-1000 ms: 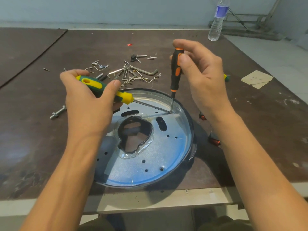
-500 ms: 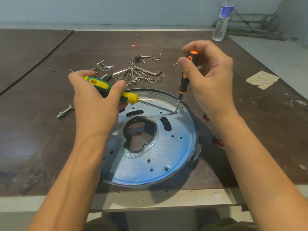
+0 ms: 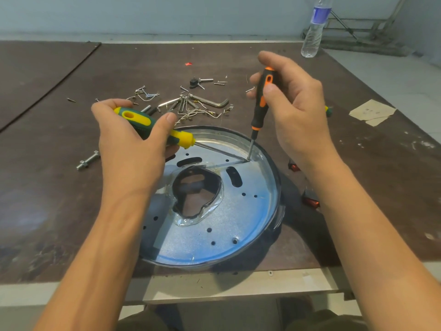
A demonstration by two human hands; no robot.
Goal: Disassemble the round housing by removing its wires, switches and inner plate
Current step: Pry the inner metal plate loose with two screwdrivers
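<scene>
The dark surface (image 3: 59,187) carries the round housing (image 3: 276,199) at 6 o'clock, by its near edge. Your left grip (image 3: 128,151) is wrapped round the green-yellow screwdriver (image 3: 140,119), and your right grip (image 3: 298,115) pinches the black-orange screwdriver (image 3: 259,115). Both tips meet at the housing's 1 o'clock rim.

Glossy spangled sheet metal across inner plate (image 3: 214,235), bluish sheen. Matt, scuffed brown board for table (image 3: 59,187). Smooth plastic on yellow-green screwdriver (image 3: 140,120) and orange-black screwdriver (image 3: 260,108) grips, bright steel shafts. Clear ribbed plastic on bottle (image 3: 312,32), upper right.
</scene>
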